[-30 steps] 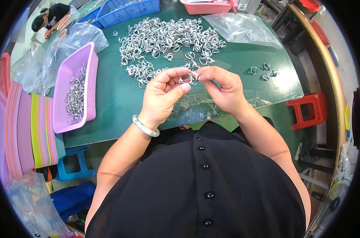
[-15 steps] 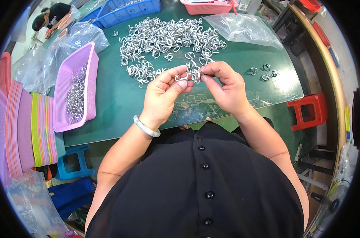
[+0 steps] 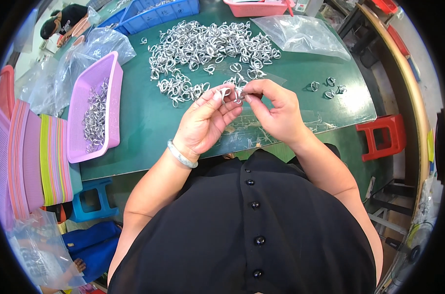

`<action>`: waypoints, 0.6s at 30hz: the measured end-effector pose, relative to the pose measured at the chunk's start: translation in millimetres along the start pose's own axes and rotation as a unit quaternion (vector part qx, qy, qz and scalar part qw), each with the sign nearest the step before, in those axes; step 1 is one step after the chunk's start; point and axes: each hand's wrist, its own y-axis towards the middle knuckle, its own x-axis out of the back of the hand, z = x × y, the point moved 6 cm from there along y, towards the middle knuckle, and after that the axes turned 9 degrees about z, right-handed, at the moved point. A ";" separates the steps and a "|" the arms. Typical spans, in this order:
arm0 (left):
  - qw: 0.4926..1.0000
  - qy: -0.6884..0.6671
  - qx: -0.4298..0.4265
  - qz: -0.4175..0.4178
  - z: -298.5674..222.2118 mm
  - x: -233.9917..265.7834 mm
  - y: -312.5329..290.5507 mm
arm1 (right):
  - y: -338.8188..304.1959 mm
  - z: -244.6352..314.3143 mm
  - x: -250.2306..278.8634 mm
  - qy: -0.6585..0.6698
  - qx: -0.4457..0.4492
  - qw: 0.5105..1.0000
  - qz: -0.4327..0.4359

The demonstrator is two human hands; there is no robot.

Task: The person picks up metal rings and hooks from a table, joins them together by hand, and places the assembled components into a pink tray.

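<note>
My left hand (image 3: 201,118) is turned partly palm up, with a silvery metal ring (image 3: 224,95) pinched between thumb and forefinger. Close beside it, my right hand (image 3: 276,109) has thumb and forefinger pinched together at another silvery piece (image 3: 239,93); the fingers partly cover it, so its exact shape cannot be made out. Just beyond both hands spreads a large pile of similar silvery rings (image 3: 210,46) on the green table (image 3: 149,132). A few rings (image 3: 329,91) lie apart from the pile, to the right.
A pink-purple basket (image 3: 116,98) holding metal pieces stands at left, near stacked coloured baskets (image 3: 53,157). Blue bins (image 3: 159,14), a pink basket (image 3: 257,9) and a plastic bag (image 3: 301,36) lie at the back. A red stool (image 3: 383,137) stands right. Another person (image 3: 68,19) sits far left.
My left hand has rolled open somewhat, tilting its ring upright, and my right fingers have shifted slightly. At lower left, another person's hand has come into view beside the blue cloth.
</note>
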 end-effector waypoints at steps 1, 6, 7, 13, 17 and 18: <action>1.000 -0.011 0.005 0.000 1.6 0.7 0.4 | -0.1 0.0 -1.4 0.005 -0.003 1.000 0.003; 0.998 0.053 0.012 -0.023 2.6 -5.0 0.6 | 0.6 -1.4 -4.1 0.023 -0.012 1.000 0.015; 0.996 0.082 0.013 -0.017 2.1 -6.3 0.3 | 0.8 -2.7 -4.5 0.041 -0.028 0.999 0.020; 0.983 0.158 0.078 -0.047 4.1 -9.4 0.3 | -0.1 -15.2 -9.9 0.133 -0.139 0.979 0.068; 0.969 0.201 0.121 -0.080 7.9 -6.7 0.9 | -1.9 -29.1 -17.7 0.245 -0.248 0.933 0.091; 0.969 0.201 0.122 -0.080 7.2 -5.8 1.2 | -1.0 -30.0 -16.2 0.245 -0.249 0.933 0.090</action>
